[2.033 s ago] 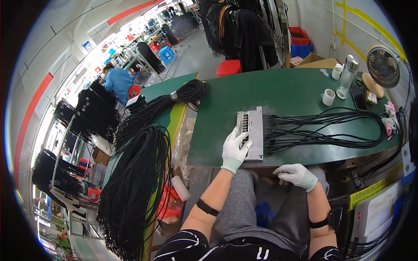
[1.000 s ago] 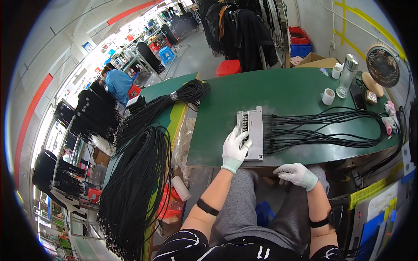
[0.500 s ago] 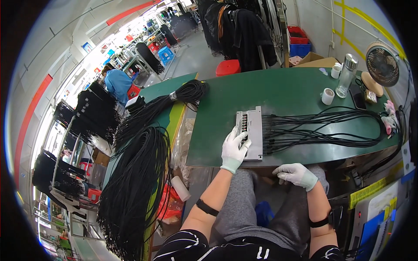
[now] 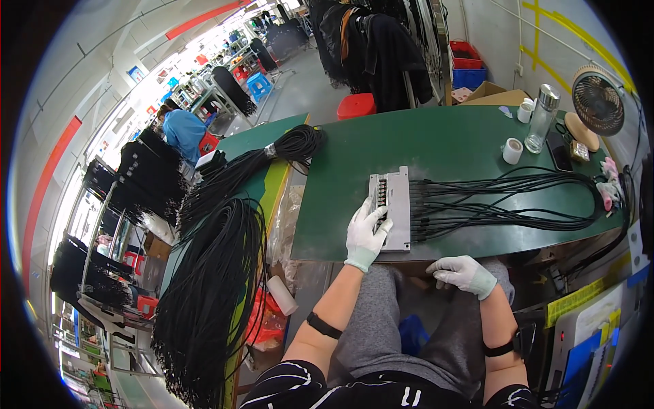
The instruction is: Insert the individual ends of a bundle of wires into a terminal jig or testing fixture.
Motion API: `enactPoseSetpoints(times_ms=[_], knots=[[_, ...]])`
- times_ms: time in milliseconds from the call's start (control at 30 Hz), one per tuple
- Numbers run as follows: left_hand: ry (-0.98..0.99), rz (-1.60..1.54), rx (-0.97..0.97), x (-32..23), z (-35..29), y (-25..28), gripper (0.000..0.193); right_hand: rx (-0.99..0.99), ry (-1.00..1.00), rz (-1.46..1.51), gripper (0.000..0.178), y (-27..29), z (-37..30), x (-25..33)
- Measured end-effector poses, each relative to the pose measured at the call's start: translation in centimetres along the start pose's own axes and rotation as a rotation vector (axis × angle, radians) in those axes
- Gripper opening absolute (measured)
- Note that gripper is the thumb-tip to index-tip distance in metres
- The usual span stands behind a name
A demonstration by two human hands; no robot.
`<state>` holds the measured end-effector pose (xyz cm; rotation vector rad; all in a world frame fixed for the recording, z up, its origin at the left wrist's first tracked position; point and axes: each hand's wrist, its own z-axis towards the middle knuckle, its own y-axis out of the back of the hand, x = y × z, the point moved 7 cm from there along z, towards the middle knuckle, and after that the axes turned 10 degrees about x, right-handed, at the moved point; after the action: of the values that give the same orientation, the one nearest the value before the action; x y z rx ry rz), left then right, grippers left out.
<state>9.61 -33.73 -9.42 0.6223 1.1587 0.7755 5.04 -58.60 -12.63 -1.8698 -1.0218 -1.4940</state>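
My left hand [image 4: 366, 235], in a white glove, lies on the left side of a grey metal connector block [image 4: 400, 208] on the green table. Its fingers are spread and touch the column of small slots along that side; I see no loose thing in them. Several black cables [image 4: 490, 187] run out from the block's right side and loop back at the far right. My right hand [image 4: 465, 274], gloved too, rests over my right thigh just below the table edge. Loosely bent, its fingers stand apart with nothing in them.
Black cable bundles [image 4: 211, 293] fill the side table on the left. At the back right of the green table [image 4: 340, 157] stand a glass bottle [image 4: 543, 119], white rolls [image 4: 512, 150], a phone [image 4: 561, 151] and a small fan [image 4: 598, 101]. A red stool [image 4: 357, 105] is beyond.
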Motion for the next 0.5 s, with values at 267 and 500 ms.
enactPoseSetpoints(times_ms=[267,500], knots=[[0.001,0.006,-0.008,-0.03,-0.05,0.08,0.039,0.005,0.010,-0.007,0.027,-0.01,0.13,-0.06],[-0.006,-0.009,-0.013,-0.10,0.05,0.10,0.038,0.006,0.006,-0.016,0.027,0.11,0.07,-0.09]])
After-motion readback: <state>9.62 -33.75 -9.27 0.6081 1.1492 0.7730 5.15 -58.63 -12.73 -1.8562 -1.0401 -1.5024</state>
